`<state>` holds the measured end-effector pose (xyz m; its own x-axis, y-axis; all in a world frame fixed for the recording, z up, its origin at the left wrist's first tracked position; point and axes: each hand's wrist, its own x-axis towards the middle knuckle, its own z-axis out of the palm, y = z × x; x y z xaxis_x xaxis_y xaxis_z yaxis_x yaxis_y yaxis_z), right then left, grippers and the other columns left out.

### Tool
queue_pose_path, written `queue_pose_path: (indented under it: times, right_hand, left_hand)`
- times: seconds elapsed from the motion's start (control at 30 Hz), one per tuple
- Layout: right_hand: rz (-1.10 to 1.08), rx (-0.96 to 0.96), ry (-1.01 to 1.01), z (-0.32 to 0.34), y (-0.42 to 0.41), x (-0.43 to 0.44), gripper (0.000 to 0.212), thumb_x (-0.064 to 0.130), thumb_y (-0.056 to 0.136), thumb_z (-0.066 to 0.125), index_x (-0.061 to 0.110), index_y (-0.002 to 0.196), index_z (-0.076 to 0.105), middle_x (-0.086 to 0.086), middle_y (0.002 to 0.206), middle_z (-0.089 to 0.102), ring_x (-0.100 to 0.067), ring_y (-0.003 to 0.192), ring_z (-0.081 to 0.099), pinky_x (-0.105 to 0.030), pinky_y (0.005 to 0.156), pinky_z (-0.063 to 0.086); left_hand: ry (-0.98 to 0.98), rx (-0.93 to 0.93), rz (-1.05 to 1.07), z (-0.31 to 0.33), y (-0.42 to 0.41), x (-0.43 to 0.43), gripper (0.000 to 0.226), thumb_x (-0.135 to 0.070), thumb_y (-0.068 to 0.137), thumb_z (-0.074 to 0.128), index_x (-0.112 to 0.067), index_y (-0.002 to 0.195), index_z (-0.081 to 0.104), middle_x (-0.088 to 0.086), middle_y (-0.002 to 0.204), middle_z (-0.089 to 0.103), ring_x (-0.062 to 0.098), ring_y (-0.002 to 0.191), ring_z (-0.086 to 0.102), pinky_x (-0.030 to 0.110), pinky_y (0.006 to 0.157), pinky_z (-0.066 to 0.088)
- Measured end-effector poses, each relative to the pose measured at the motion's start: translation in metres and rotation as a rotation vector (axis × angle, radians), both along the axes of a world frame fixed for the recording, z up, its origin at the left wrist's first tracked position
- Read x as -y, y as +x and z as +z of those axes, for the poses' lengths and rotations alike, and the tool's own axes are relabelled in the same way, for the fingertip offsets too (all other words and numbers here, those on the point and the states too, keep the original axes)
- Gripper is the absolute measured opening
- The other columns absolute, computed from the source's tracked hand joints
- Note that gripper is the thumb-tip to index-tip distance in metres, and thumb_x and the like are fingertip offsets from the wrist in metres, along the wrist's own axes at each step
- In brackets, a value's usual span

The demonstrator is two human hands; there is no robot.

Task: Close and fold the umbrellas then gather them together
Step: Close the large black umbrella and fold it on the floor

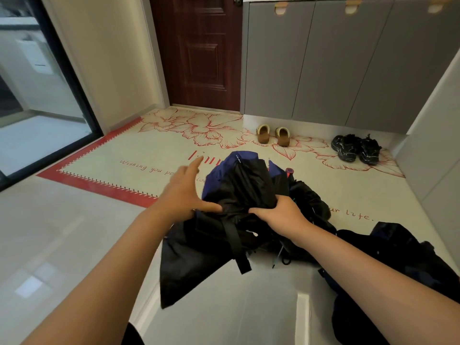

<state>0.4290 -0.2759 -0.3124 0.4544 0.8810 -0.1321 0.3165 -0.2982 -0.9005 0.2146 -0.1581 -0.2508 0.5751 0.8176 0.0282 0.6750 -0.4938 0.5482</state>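
Head view: right hand (281, 212) grips a bunch of black fabric at the middle of the umbrella (239, 185), fingers curled round it. Left hand (185, 192) is spread, fingers straight and slightly blurred, thumb touching the fabric on the umbrella's left side, holding nothing. The umbrella is collapsed but loose, black with blue panels, held up over the floor (62, 245) at the near edge of the mat (149, 150); a flap hangs down at lower left and its strap (236, 242) dangles free. A dark bundle (308, 197) lies just behind the right hand; cannot tell what it is. Second umbrella (398, 257), dark and crumpled, lies on the floor under the right forearm. Slippers (273, 135) and black shoes (356, 148) sit at the mat's far edge below the grey cabinet (323, 58); brown door (199, 51) to its left.
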Motion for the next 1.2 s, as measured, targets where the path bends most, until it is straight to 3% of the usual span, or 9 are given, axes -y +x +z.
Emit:
queue_pose_path:
  times: [0.1, 0.2, 0.33, 0.43, 0.7, 0.8, 0.9, 1.03, 1.2]
  right_hand:
    - [-0.089, 0.067, -0.026, -0.002, 0.001, -0.002, 0.020, 0.040, 0.079, 0.081, 0.027, 0.091, 0.071, 0.005, 0.095, 0.073, -0.018, 0.090, 0.068, -0.039, 0.087, 0.058]
    - [-0.160, 0.114, -0.057, -0.001, 0.000, -0.005, 0.030, 0.043, 0.080, 0.079, 0.022, 0.100, 0.071, 0.004, 0.095, 0.072, -0.021, 0.090, 0.067, -0.041, 0.086, 0.058]
    - [-0.215, 0.160, -0.042, 0.001, -0.005, -0.008, 0.035, 0.046, 0.079, 0.079, 0.023, 0.103, 0.070, 0.005, 0.095, 0.071, -0.022, 0.090, 0.067, -0.041, 0.084, 0.058]
    - [-0.230, 0.176, 0.003, 0.003, -0.011, -0.007, 0.030, 0.046, 0.078, 0.080, 0.025, 0.097, 0.069, 0.008, 0.090, 0.069, -0.020, 0.088, 0.066, -0.039, 0.082, 0.058]
    - [-0.297, 0.110, 0.035, 0.006, -0.002, -0.009, 0.042, 0.049, 0.076, 0.080, 0.023, 0.106, 0.068, 0.005, 0.096, 0.070, -0.023, 0.090, 0.066, -0.042, 0.083, 0.058]
    - [-0.330, 0.085, 0.011, 0.002, 0.004, -0.010, 0.049, 0.052, 0.074, 0.081, 0.023, 0.111, 0.069, 0.004, 0.098, 0.071, -0.025, 0.093, 0.067, -0.045, 0.084, 0.059]
    - [-0.348, 0.056, 0.004, 0.003, 0.006, -0.011, 0.051, 0.051, 0.075, 0.081, 0.021, 0.114, 0.068, 0.003, 0.101, 0.071, -0.025, 0.094, 0.067, -0.044, 0.085, 0.058]
    - [-0.352, -0.029, 0.037, 0.009, 0.006, -0.012, 0.056, 0.052, 0.070, 0.085, 0.022, 0.114, 0.069, 0.005, 0.104, 0.071, -0.023, 0.097, 0.067, -0.042, 0.087, 0.057]
    - [-0.235, -0.188, 0.095, 0.020, 0.002, -0.010, 0.087, 0.051, 0.059, 0.091, 0.021, 0.131, 0.052, 0.006, 0.120, 0.064, -0.020, 0.108, 0.063, -0.038, 0.091, 0.054]
  left_hand:
    - [0.546, 0.146, 0.159, 0.016, -0.005, 0.009, 0.058, -0.025, 0.080, 0.080, -0.030, 0.130, 0.051, -0.002, 0.116, 0.057, 0.019, 0.101, 0.057, 0.035, 0.089, 0.052]
    - [0.309, 0.413, 0.164, 0.029, 0.003, 0.033, 0.009, -0.033, 0.092, 0.063, -0.026, 0.092, 0.057, -0.008, 0.083, 0.061, 0.011, 0.071, 0.058, 0.030, 0.067, 0.053]
    - [0.039, -0.115, 0.136, 0.002, 0.026, 0.053, 0.057, -0.079, 0.080, 0.046, -0.023, 0.072, 0.059, -0.003, 0.069, 0.061, 0.015, 0.070, 0.061, 0.032, 0.064, 0.051]
    - [-0.037, -0.218, 0.262, -0.019, 0.031, 0.041, 0.060, -0.073, 0.083, 0.051, -0.014, 0.081, 0.060, -0.001, 0.070, 0.056, 0.022, 0.074, 0.061, 0.030, 0.063, 0.046]
    - [-0.640, 0.503, 0.293, -0.011, 0.020, 0.025, 0.006, -0.011, 0.091, 0.066, -0.008, 0.091, 0.061, 0.010, 0.087, 0.066, 0.023, 0.081, 0.062, 0.035, 0.085, 0.056]
    - [-0.690, 0.551, 0.305, -0.003, 0.016, 0.023, 0.009, -0.001, 0.095, 0.048, -0.006, 0.089, 0.054, 0.011, 0.077, 0.058, 0.019, 0.065, 0.056, 0.027, 0.066, 0.051]
    - [-0.880, 0.654, 0.240, 0.006, 0.008, 0.017, 0.021, -0.008, 0.091, 0.041, -0.016, 0.073, 0.035, 0.001, 0.061, 0.032, 0.013, 0.050, 0.022, 0.023, 0.043, 0.024]
    - [-0.501, 0.289, 0.218, -0.003, -0.002, 0.012, 0.036, -0.041, 0.097, 0.052, -0.010, 0.079, 0.057, 0.000, 0.063, 0.040, 0.013, 0.054, 0.028, 0.022, 0.043, 0.023]
    - [-0.478, 0.202, 0.358, -0.029, -0.004, 0.006, 0.031, -0.033, 0.101, 0.051, -0.007, 0.091, 0.064, 0.008, 0.080, 0.055, 0.018, 0.065, 0.047, 0.028, 0.057, 0.044]
